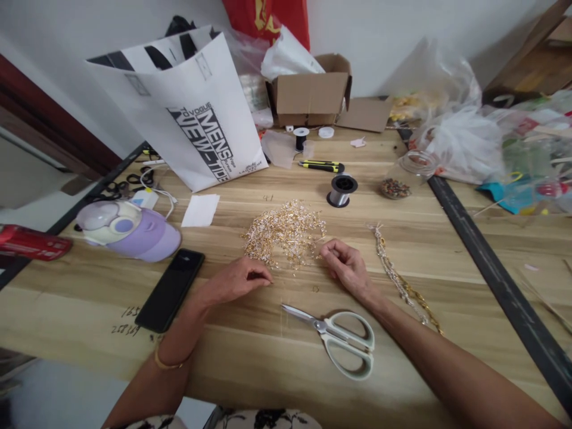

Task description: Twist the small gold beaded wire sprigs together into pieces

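Note:
A loose pile of small gold and clear beads [286, 232] lies on the wooden table in front of me. At its near left edge is my left hand [239, 279], thumb and fingertips pinched together; whatever they hold is too small to make out. My right hand [342, 260] is closed in a pinch at the pile's right edge, and a thin strand seems to run at its fingertips, too fine to name. Scissors [328, 336] with pale handles lie partly open just below the hands. Right of my right hand lie gold and silver bead strands [400, 277].
Behind the pile stand a wire spool [342, 190], a yellow-black utility knife [320, 165] and a glass jar [409, 173] with beads. To the left are a black phone [170, 290], a purple bottle [129, 229] and a white paper bag [192, 113]. A cardboard box [310, 95] sits at the back.

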Tool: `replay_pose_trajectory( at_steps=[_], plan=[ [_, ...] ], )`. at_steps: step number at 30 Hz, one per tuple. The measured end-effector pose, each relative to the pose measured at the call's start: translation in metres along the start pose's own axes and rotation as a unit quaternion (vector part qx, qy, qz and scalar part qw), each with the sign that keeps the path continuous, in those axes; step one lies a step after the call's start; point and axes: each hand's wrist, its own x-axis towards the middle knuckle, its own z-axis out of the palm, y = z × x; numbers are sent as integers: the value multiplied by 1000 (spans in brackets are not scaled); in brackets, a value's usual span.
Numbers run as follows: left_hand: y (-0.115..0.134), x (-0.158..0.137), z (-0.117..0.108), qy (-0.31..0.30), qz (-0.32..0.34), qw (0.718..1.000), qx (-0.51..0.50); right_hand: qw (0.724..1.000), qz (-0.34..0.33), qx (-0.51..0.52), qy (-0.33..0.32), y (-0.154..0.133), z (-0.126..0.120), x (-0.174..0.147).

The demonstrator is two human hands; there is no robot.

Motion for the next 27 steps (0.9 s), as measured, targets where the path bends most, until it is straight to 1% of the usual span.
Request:
replay_pose_trajectory(
  at_steps=[4,8,14,20,23,27],
  plan=[
    [5,-2,2,-14,35,998,42,998,-13,-40,-41,1,0,0],
    [6,-3,4,-34,54,995,81,991,-45,-95,-80,0,0,-1],
    [5,-5,5,-50,73,991,103,988,-52,-109,-96,-3,1,-2],
    [5,-6,5,-48,82,989,112,987,-51,-114,-105,-4,1,-3],
    [5,-5,5,-43,82,991,100,986,-54,-113,-110,-4,1,-2],
    [7,-1,6,-17,46,996,72,987,-53,-106,-112,-2,1,-2]
  ],
)
